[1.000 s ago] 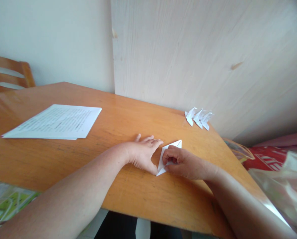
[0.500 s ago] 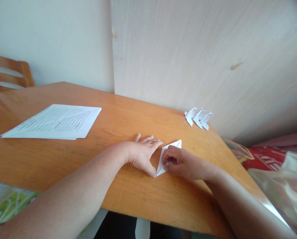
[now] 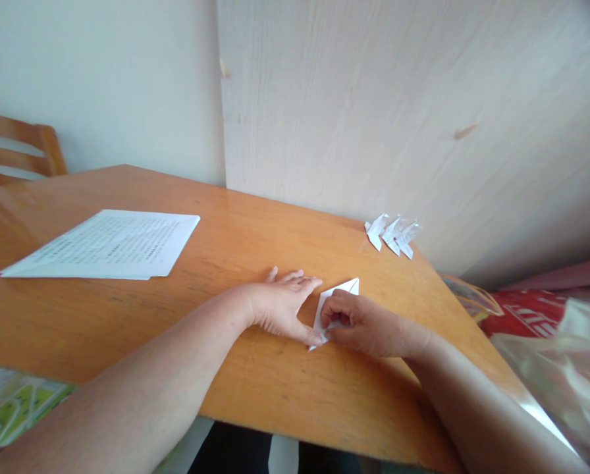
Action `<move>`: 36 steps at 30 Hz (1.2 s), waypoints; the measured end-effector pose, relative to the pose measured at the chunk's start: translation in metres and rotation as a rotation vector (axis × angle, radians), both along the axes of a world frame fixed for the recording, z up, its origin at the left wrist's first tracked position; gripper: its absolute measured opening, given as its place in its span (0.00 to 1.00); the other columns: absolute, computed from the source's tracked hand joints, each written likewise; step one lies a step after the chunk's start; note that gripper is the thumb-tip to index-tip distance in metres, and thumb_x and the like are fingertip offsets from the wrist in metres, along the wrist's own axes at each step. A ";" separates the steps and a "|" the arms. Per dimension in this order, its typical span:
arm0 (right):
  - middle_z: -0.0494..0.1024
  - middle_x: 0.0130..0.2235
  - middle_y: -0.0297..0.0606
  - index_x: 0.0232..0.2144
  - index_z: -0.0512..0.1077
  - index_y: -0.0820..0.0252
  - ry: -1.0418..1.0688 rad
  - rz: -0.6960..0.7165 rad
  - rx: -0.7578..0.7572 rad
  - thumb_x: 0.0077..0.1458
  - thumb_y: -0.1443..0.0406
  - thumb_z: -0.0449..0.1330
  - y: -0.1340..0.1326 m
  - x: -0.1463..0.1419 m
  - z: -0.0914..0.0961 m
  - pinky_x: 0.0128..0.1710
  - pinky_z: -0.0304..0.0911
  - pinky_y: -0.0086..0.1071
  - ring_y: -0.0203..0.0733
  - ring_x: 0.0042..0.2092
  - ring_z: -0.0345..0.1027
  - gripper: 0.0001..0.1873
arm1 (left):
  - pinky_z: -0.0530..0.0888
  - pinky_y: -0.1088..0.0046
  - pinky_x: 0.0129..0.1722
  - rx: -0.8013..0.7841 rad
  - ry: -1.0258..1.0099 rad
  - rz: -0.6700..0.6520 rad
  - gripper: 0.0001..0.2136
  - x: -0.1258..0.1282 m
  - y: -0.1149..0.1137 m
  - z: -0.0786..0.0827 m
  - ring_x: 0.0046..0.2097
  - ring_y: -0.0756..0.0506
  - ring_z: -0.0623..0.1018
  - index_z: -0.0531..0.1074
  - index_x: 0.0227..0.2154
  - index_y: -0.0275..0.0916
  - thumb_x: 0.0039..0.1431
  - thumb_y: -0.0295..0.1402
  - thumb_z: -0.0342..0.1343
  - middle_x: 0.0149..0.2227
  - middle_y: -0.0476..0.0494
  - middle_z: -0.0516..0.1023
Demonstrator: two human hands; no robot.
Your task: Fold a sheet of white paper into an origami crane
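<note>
A small folded piece of white paper (image 3: 345, 288) lies on the wooden table, its pointed upper corner showing beyond my fingers. My left hand (image 3: 288, 306) rests at its left side with the fingers spread on the wood, and the thumb tip lies on the paper's lower corner. Over the paper's middle is my right hand (image 3: 361, 321), its fingers curled in and the thumb close to the bent index finger. It presses on the paper; whether it pinches an edge is hidden by the hand.
A stack of printed sheets (image 3: 112, 243) lies on the left of the table (image 3: 255, 230). Several folded paper pieces (image 3: 394, 235) stand in a row near the wall. Bags (image 3: 532, 322) are beyond the right edge, and a wooden chair (image 3: 51, 148) is at far left.
My left thumb has slid slightly right, from beside the paper's lower corner onto it. My right hand has stayed nearly in place on the paper.
</note>
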State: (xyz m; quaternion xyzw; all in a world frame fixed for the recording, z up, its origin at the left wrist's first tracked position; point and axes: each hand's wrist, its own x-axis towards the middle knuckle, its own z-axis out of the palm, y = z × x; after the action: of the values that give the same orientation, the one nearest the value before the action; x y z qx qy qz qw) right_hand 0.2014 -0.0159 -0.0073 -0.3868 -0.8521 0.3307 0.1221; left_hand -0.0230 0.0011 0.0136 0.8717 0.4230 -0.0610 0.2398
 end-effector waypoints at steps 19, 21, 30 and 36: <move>0.71 0.33 0.31 0.36 0.68 0.57 0.023 -0.043 -0.081 0.52 0.74 0.55 0.007 0.009 -0.001 0.32 0.61 0.28 0.36 0.34 0.64 0.10 | 0.34 0.44 0.68 -0.020 0.028 -0.077 0.62 -0.007 0.003 0.002 0.73 0.34 0.36 0.38 0.72 0.43 0.38 0.62 0.62 0.74 0.39 0.38; 0.70 0.32 0.31 0.35 0.68 0.57 0.033 -0.042 -0.076 0.51 0.75 0.54 0.007 0.009 -0.001 0.32 0.60 0.29 0.36 0.33 0.63 0.10 | 0.34 0.45 0.68 -0.023 0.020 -0.067 0.59 -0.007 0.003 0.004 0.73 0.35 0.37 0.40 0.71 0.43 0.41 0.62 0.60 0.74 0.39 0.39; 0.71 0.32 0.32 0.34 0.70 0.58 0.120 -0.087 -0.084 0.53 0.73 0.54 0.009 0.008 -0.002 0.34 0.61 0.30 0.36 0.34 0.63 0.08 | 0.36 0.42 0.67 0.067 -0.017 0.056 0.59 0.004 -0.003 -0.004 0.73 0.32 0.43 0.38 0.71 0.44 0.41 0.66 0.57 0.73 0.34 0.42; 0.74 0.30 0.33 0.37 0.69 0.59 0.410 -0.516 -0.447 0.52 0.74 0.54 0.016 0.005 -0.006 0.28 0.64 0.28 0.35 0.28 0.67 0.10 | 0.36 0.42 0.67 0.082 -0.011 0.051 0.61 0.006 -0.002 -0.009 0.73 0.30 0.42 0.38 0.72 0.42 0.40 0.66 0.58 0.73 0.34 0.42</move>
State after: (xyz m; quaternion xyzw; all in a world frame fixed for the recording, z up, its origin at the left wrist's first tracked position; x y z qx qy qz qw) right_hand 0.2068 0.0004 -0.0133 -0.5310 -0.5920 0.5369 0.2816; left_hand -0.0169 -0.0008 0.0043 0.8700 0.4460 -0.0325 0.2077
